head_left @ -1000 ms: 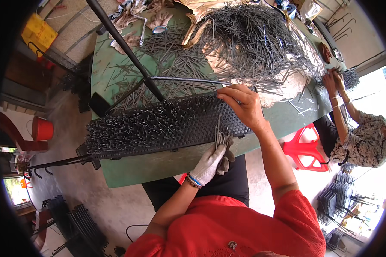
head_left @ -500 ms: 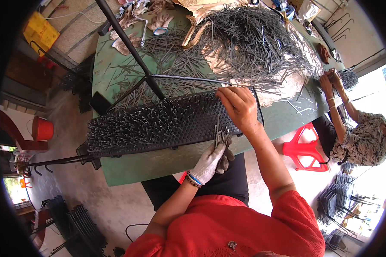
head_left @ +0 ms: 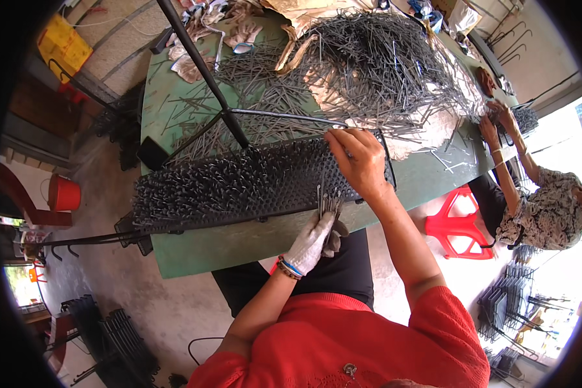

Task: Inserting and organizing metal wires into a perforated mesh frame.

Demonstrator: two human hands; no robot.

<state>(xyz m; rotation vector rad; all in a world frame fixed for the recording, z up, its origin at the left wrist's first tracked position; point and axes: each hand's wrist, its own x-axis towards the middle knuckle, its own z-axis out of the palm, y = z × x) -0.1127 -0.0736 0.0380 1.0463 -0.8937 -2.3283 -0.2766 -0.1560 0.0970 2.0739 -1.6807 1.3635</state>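
A long black perforated rack (head_left: 302, 182) lies along the near edge of the green table. Thin dark metal pins (head_left: 197, 187) stand densely in its left and middle part, while bare holes show toward the right. My left hand (head_left: 312, 242), in a white-and-grey glove, is closed round a bundle of thin metal rods (head_left: 330, 205), just off the rack's near edge. Over the rack's right end is my right hand (head_left: 363, 158), bare, with fingers bent down and pressed together. Its fingertips touch or hover over the rack's far side; what they pinch is hidden.
A large heap of metal rods (head_left: 381, 58) covers the back of the green table (head_left: 204, 258). A black bar frame (head_left: 204, 71) rises from the rack. Cloth gloves (head_left: 242, 32) lie at the far left. Another person (head_left: 543, 204) works at the right, near a red stool (head_left: 456, 223).
My left hand with the rods has shifted slightly left, and the bundle sits more upright. My right hand stays at nearly the same spot. The co-worker's hands have moved a little.
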